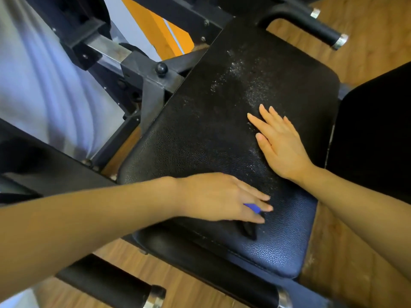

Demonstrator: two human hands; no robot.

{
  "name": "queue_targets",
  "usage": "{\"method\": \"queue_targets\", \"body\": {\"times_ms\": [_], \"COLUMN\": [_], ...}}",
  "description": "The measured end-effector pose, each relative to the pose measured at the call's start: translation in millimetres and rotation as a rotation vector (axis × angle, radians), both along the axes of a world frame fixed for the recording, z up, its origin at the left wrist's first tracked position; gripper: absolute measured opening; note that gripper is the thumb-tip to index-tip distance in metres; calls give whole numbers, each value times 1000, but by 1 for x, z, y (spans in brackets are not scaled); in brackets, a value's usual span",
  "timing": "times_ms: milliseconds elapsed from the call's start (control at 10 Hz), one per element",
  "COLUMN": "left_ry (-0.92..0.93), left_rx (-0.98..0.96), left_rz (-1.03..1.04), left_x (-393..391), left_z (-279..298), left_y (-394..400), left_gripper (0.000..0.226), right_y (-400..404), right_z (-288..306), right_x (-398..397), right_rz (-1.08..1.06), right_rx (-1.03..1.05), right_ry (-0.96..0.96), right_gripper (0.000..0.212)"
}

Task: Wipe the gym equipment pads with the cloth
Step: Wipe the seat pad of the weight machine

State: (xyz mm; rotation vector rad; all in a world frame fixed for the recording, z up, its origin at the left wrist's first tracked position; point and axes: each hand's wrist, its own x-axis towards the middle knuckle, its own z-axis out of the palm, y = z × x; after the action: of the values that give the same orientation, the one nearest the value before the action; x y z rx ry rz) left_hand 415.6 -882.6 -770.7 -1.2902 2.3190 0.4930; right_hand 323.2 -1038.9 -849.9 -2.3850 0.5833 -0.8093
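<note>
Two hands on the pad, and the work is all on the near side right now. Starting at the left, the left hand [222, 196] reaches in across the black seat pad [200, 134], fingers fairly straight and pressing down on a dark cloth [248, 230] that peeks out beneath them near the front edge; something small and blue [252, 207] shows between the fingers, too little of it to name. It looks like pressing rather than clutching. Moving right, the right hand [280, 143] lies flat and relaxed on the pad, fingers spread and pointing away from the body, holding nothing, apparently just bracing. Beyond its fingertips sits a whitish speckled patch [240, 83], likely spray or dust not yet wiped. To do this step well, I'd say keep the palm flat over the cloth, sweep in long overlapping passes toward that far patch, and lift the bracing hand clear so nothing under it gets missed.
</note>
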Motion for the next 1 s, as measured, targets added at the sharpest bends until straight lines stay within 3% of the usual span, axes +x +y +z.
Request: {"method": "queue_targets", "body": {"times_ms": [100,200,400,500,600,700,800,900,1000], "left_ry": [53,40,99,120,62,-133,-129,98,128], "left_rx": [-311,-241,-201,-138,-208,-480,-575,-291,-161], "left_rz": [-379,-210,-282,-319,-318,-152,-95,-234,-294], "left_x": [-12,17,-7,-27,-2,49,39,-22,-19], "left_z": [13,27,7,-11,18,67,52,4,7], "left_y": [-1,18,6,-11,-24,-48,-42,-3,-15], "left_gripper": [36,28,37,31,31,31,30,37,37], "right_y": [0,0,1,1,-1,-2,-5,-7,-6], "right_z": [2,1,-3,-4,-3,-3,-2,-1,-1], "right_x": [1,2,1,1,2,2,-1,-3,-3], "right_rz": [3,-4,-8,-8,-11,15,43,20,14], "right_rx": [-6,-21,-36,-32,-25,7,25,34,33], "right_ry": [-2,-5,-11,-19,-27,-36,-44,-53,-35], "right_gripper": [50,51,51,50,50,50,49,47,45]}}
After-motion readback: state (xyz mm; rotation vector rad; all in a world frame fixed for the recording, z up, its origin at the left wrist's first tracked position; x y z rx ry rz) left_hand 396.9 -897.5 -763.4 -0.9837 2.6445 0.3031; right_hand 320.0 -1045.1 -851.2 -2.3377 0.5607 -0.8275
